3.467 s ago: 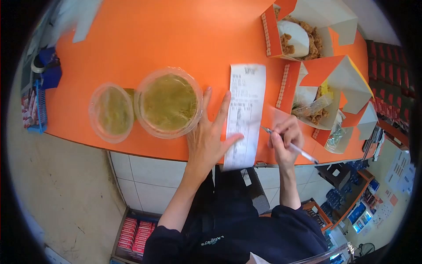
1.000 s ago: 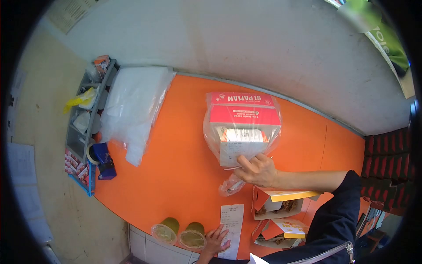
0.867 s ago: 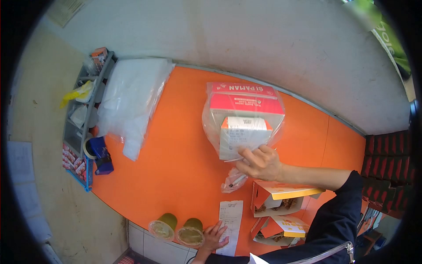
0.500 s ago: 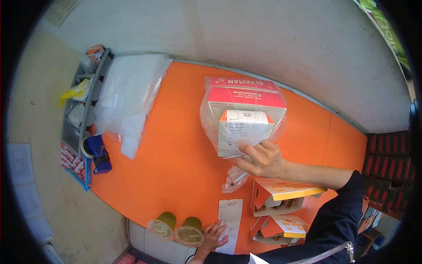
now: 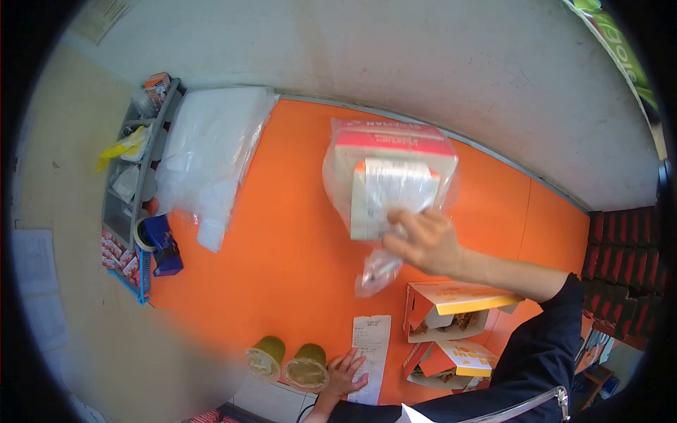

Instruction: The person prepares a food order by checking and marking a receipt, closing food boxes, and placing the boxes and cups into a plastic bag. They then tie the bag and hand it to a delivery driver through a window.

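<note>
My right hand [image 5: 423, 243] is closed on the gathered neck of a clear plastic bag [image 5: 331, 180]. Inside the bag are a large red-and-white box [image 5: 395, 141] and a smaller box with a printed receipt [image 5: 395, 173] on its front. The bag's twisted end [image 5: 377, 273] hangs below the fist. My left hand [image 5: 345, 374] lies with fingers spread on a long paper receipt [image 5: 371, 338] at the near edge. Two lidded cups of green drink [image 5: 266, 356] stand just left of it. Two open food boxes [image 5: 451, 310] sit under my right forearm.
Clear plastic bags [image 5: 204, 148] lie stacked on the orange table [image 5: 296, 211]. A grey organiser [image 5: 127, 190] and a blue tape dispenser [image 5: 161, 243] stand at the left. Dark red-edged boxes [image 5: 620, 268] are piled at right. A blurred shape [image 5: 162, 370] covers the lower left.
The bagged boxes have shifted slightly up the view and tilted, with my right hand blurred by motion. A blurred shape has come in at lower left. My left hand stays on the receipt.
</note>
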Demonstrator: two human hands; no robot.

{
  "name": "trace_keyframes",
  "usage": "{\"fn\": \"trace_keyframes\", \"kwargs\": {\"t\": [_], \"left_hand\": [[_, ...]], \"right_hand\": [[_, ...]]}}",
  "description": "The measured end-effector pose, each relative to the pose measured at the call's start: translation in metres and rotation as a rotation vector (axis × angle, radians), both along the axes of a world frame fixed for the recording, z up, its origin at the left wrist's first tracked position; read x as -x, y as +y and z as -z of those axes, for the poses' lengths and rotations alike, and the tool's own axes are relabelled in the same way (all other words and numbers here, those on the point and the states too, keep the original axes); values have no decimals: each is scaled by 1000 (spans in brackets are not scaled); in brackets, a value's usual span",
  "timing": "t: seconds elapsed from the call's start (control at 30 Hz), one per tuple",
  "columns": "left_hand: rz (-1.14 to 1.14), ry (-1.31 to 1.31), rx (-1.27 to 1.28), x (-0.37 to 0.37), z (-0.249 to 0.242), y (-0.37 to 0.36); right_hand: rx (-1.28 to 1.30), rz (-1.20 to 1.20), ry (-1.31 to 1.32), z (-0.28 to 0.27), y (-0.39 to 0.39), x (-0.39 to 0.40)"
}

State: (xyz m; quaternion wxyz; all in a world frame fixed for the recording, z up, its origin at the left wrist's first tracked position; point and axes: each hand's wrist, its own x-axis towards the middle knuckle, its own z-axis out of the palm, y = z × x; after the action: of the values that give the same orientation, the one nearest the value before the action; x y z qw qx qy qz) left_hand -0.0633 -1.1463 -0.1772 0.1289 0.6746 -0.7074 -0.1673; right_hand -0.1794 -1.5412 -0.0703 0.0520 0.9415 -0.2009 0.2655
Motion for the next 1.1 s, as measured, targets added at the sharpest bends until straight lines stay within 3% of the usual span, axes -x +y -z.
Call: {"fn": "trace_keyframes", "kwargs": {"t": [0.1, 0.17, 0.3, 0.33, 0.4, 0.43, 0.47, 0.5, 0.57, 0.63, 0.67, 0.73, 0.8, 0.83, 0.87, 0.93, 0.97, 1.03, 1.1], "left_hand": [[-21, 42, 23, 3, 3, -3], [-4, 78, 16, 1, 3, -1], [10, 128, -38, 2, -17, -10], [22, 118, -45, -1, -19, -4], [21, 111, -1, 3, -18, -8], [16, 130, -10, 7, -20, -7], [30, 138, -23, 5, -23, -6], [49, 143, -34, 2, -28, -8], [92, 121, -30, -2, -38, -9], [116, 136, 52, -1, -21, -1], [75, 99, -43, -2, -18, 4], [91, 145, 78, -10, -3, 10], [148, 314, 255, -15, 5, 7], [178, 230, 324, -18, 3, 6], [215, 222, 383, -15, 4, 6], [331, 347, 459, 2, -12, 12], [399, 434, 466, 16, -19, 23], [592, 635, 414, 46, -40, 57], [841, 838, 259, 73, -60, 108]], "right_hand": [[-147, 242, 144, -24, -23, -7], [-244, 327, 101, -65, -32, -6], [-371, 259, -95, -183, 69, 36], [-540, 390, -31, -192, 115, 48], [-626, 451, 116, -180, 190, 65], [-851, 513, 323, -173, 224, 70], [-1079, 497, 320, -161, 255, 71], [-1238, 395, 150, -142, 289, 69], [-1428, 504, -108, -92, 358, 51], [-1273, 711, -315, -34, 396, 42], [-1184, 832, -418, -12, 409, 36], [-689, 799, -571, 44, 418, 24], [-495, 778, -299, 94, 415, 15], [-388, 905, -356, 108, 417, -1], [-492, 945, -365, 130, 414, -6], [-236, 903, -570, 94, 433, -13], [-256, 998, -522, 67, 449, -14], [-342, 1167, -738, 20, 515, -13], [-432, 1417, -871, 26, 602, -1]]}}
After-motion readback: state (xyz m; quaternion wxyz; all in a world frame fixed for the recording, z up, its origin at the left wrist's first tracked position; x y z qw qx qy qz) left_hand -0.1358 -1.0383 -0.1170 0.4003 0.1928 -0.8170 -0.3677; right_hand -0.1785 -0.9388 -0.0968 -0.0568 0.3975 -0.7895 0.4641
